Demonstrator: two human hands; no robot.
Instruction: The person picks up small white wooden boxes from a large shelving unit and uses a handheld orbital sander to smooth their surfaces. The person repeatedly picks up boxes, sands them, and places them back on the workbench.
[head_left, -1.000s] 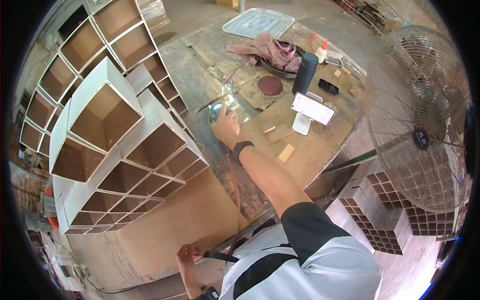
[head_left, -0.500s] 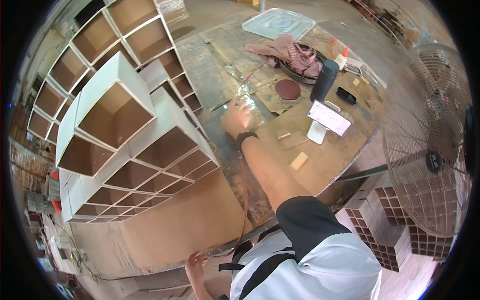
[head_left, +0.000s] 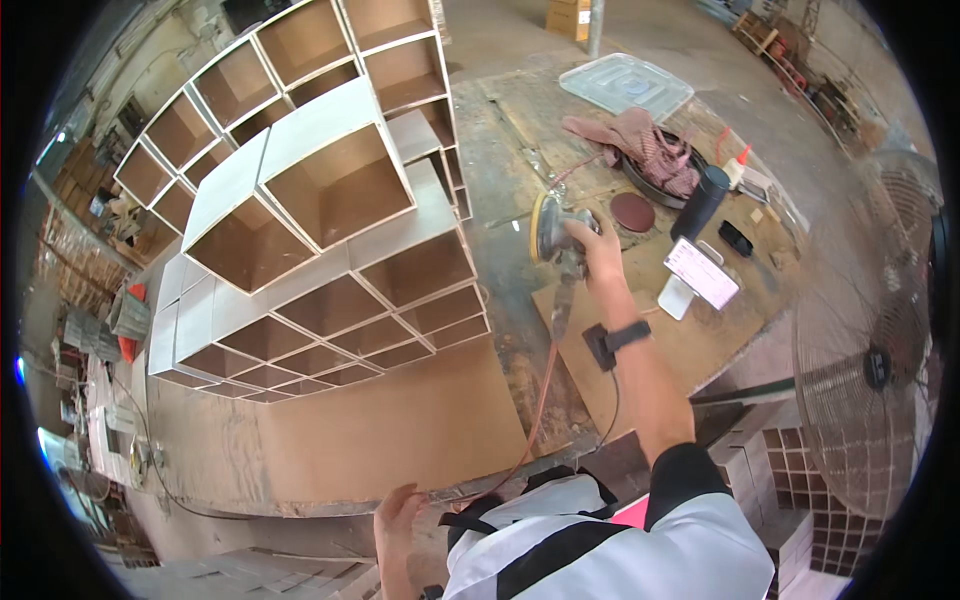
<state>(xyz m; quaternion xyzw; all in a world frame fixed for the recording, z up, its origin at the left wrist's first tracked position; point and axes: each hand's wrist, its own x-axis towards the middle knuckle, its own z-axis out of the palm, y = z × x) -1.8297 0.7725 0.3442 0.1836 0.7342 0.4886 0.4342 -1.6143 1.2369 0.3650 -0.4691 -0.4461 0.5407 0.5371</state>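
My right hand (head_left: 592, 245) is closed around a disc sander (head_left: 550, 230), raised above the worktable (head_left: 500, 300). Its yellow-edged pad is tilted up on its side, facing left toward the boxes. From the sander a reddish-brown hose (head_left: 543, 400) runs down to the table's front edge. My left hand (head_left: 398, 515) is low at that edge, fingers loosely bent and apart, close to the hose; no object shows in it. Left of the sander stands a stack of white-edged wooden cubby boxes (head_left: 330, 300), with two larger open boxes (head_left: 335, 185) on top.
Right of the sander are a dark red sanding disc (head_left: 632, 212), a dark bottle (head_left: 702, 203), a phone on a stand (head_left: 702, 272) and a black pan (head_left: 655, 180) with a checked cloth (head_left: 640, 145). A clear plastic lid (head_left: 628, 84) lies farther back. A large fan (head_left: 870, 340) stands right.
My right hand has risen off the table, and the sander now shows in it. The view has shifted, so boxes and table items appear farther right. My left hand stays by the front edge.
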